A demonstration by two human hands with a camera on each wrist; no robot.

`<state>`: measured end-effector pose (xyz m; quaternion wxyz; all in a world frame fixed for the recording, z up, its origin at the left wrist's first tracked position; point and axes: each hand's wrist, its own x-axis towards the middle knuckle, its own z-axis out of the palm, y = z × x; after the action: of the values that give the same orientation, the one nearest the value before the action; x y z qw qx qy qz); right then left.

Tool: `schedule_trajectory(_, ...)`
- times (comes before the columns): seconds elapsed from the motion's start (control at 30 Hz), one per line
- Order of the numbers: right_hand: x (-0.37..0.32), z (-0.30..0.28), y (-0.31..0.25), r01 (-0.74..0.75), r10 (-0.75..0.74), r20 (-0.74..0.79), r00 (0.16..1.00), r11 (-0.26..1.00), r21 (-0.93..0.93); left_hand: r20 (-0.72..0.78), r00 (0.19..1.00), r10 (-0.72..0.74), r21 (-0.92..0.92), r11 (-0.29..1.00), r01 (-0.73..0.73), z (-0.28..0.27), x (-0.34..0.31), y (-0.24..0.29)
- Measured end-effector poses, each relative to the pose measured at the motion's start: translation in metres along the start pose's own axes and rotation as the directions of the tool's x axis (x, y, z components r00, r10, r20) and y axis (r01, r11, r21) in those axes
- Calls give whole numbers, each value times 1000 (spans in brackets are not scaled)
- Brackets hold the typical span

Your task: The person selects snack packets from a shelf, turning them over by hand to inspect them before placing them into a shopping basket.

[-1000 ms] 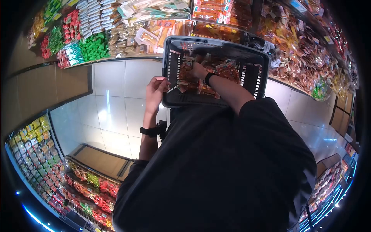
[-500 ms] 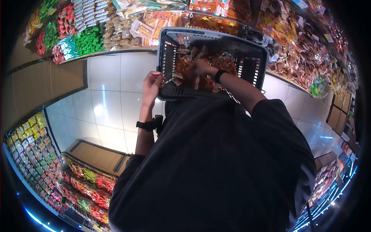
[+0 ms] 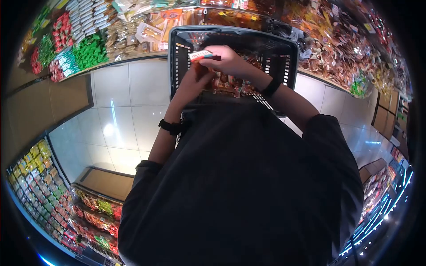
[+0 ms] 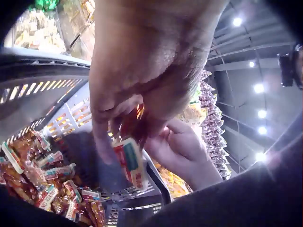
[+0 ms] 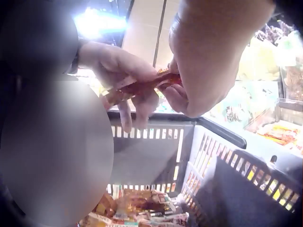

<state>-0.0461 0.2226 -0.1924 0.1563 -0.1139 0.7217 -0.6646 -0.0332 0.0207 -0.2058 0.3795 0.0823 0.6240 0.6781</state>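
Note:
A small reddish-brown packet with a white and red label (image 3: 202, 55) is held between both hands above the left part of a dark basket (image 3: 289, 73). My left hand (image 3: 191, 85) grips its lower part from below, while my right hand (image 3: 227, 60) pinches the labelled end. In the left wrist view the label (image 4: 130, 163) hangs beneath the fingers of my left hand (image 4: 142, 85). The right wrist view has the packet (image 5: 137, 88) stretched between my left hand (image 5: 118, 66) and right hand (image 5: 203, 71). Several similar packets (image 4: 33, 175) lie loose on the basket's bottom.
Shelves of bagged goods run behind the basket, with green packets (image 3: 91, 49) at the left and brown bags (image 3: 337, 57) at the right. Tiled floor (image 3: 111, 84) shows left of the basket. More shelves (image 3: 33, 177) stand at the lower left.
My right hand has risen from among the packets in the basket, now holding one. My left hand has left the basket's left rim and moved right to grip the same packet.

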Motion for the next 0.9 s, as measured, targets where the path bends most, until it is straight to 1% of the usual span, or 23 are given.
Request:
schedule_trajectory(0.03,0,9,-4,55,-41,-120,992,992,114,-9,1000,0,-14,1000,-1,-4,1,-1)
schedule_trajectory(0.07,0,4,-3,-23,44,-154,987,990,138,-57,989,139,216,968,-124,-12,6,-12)
schedule_trajectory(0.1,-1,2,5,-115,162,-247,955,974,196,-125,988,92,78,993,-83,-10,0,1)
schedule_trajectory(0.13,-4,1,19,-197,279,-328,903,945,262,-188,981,36,-63,997,-48,-7,-10,17)
schedule_trajectory(0.17,-9,-2,55,-175,124,-355,927,978,-117,-188,982,34,-62,997,-46,-10,-17,20)
schedule_trajectory(0.2,-24,-1,85,-194,130,-199,971,915,-353,-246,969,0,-93,995,-24,-16,-23,23)
schedule_trajectory(0.23,-38,1,111,-163,169,-42,985,805,-570,-302,953,-34,-126,992,-5,-21,-29,25)
schedule_trajectory(0.3,-69,20,147,-67,302,135,944,574,-816,-288,957,-25,-124,992,-11,-30,-36,23)
schedule_trajectory(0.37,-97,38,205,82,88,127,988,398,-914,-245,970,-9,-158,987,-31,-32,-39,22)
schedule_trajectory(0.4,-92,37,201,82,83,123,989,390,-917,-241,970,1,-154,987,-39,-31,-40,24)
schedule_trajectory(0.43,-83,35,191,28,325,176,929,413,-910,-238,971,-8,-243,969,-51,-27,-40,25)
schedule_trajectory(0.47,-74,30,180,-40,546,215,810,416,-908,-225,974,-13,-332,941,-64,-21,-39,28)
schedule_trajectory(0.5,-63,26,160,-41,661,230,714,367,-929,-222,974,-54,-363,931,-31,-13,-42,41)
schedule_trajectory(0.53,-67,22,167,-56,663,200,721,344,-937,-199,979,-33,-363,931,-43,-6,-41,48)
schedule_trajectory(0.6,-80,15,181,-172,479,151,865,564,-808,-253,967,-27,-301,952,-53,1,-37,57)
schedule_trajectory(0.63,-79,7,159,-178,474,126,871,545,-819,-230,973,10,-282,956,-76,-4,-35,53)
schedule_trajectory(0.7,-78,-5,100,-201,330,46,943,672,-713,-252,968,-13,-121,992,-18,-11,-34,52)
schedule_trajectory(0.73,-76,-11,60,-197,321,37,946,663,-722,-274,961,-38,-51,998,25,-9,-33,59)
schedule_trajectory(0.77,-75,-15,16,-340,371,-13,929,835,-433,-375,927,20,-52,998,-42,1,-25,63)
schedule_trajectory(0.8,-76,-15,-18,-432,431,-37,902,898,-84,-374,927,32,-50,997,-54,8,-22,69)
schedule_trajectory(0.83,-78,-12,-36,-336,342,-25,940,933,126,-318,934,161,22,987,-162,15,-20,77)
schedule_trajectory(0.87,-82,-8,-55,-224,248,-30,968,917,331,-254,925,283,88,959,-269,24,-19,89)
schedule_trajectory(0.9,-88,-6,-100,-293,320,-3,947,869,398,-226,925,305,-13,949,-316,43,-21,113)
